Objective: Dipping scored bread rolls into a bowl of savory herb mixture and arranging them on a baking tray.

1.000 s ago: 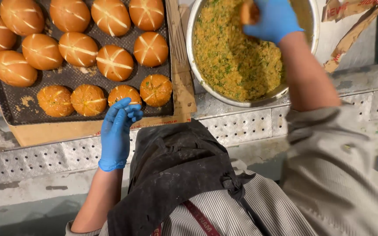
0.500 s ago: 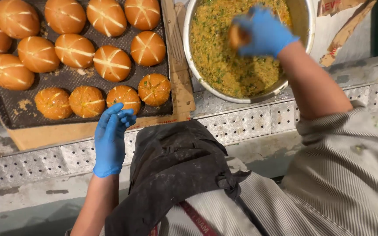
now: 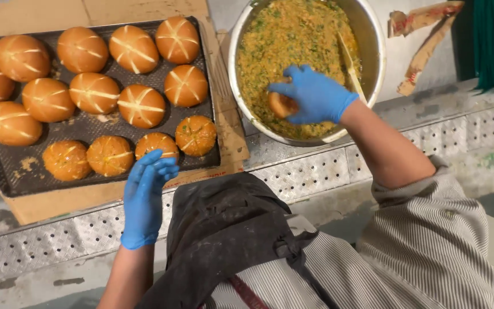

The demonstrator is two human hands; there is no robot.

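At the far left, the dark perforated baking tray (image 3: 7, 171) runs out of view, so the outermost scored buns (image 3: 4, 123) are cut off at the edge. The tray sits on a sheet of brown cardboard (image 3: 41, 206), itself partly covered. Plain golden buns fill the upper rows; along the near row lie four coated buns (image 3: 110, 154), speckled with the orange-green mixture. The left hand (image 3: 144, 197), in a blue glove, hovers at the tray's near edge just beside the third coated bun, with its fingers loosely together and slightly curled, holding nothing. Whether the fingertips touch that bun cannot be told. Below it, a dark apron (image 3: 224, 234) and striped sleeve hide the counter's middle stretch; perforated metal counter (image 3: 315, 174) shows on either side.

To the right stands a large steel bowl (image 3: 373, 51), its top rim cut off by the frame, filled with a crumbly yellow-orange mixture flecked with green (image 3: 293, 40). The right hand (image 3: 315, 94), also blue-gloved, is clamped round a bun (image 3: 282, 105) low in the bowl near its front wall. The glove covers most of it, so only its browned left side shows; it looks pressed into the mixture, facing left, with no clear long axis. A pale utensil handle (image 3: 351, 60) leans against the bowl's right wall just behind the hand, its lower end buried.
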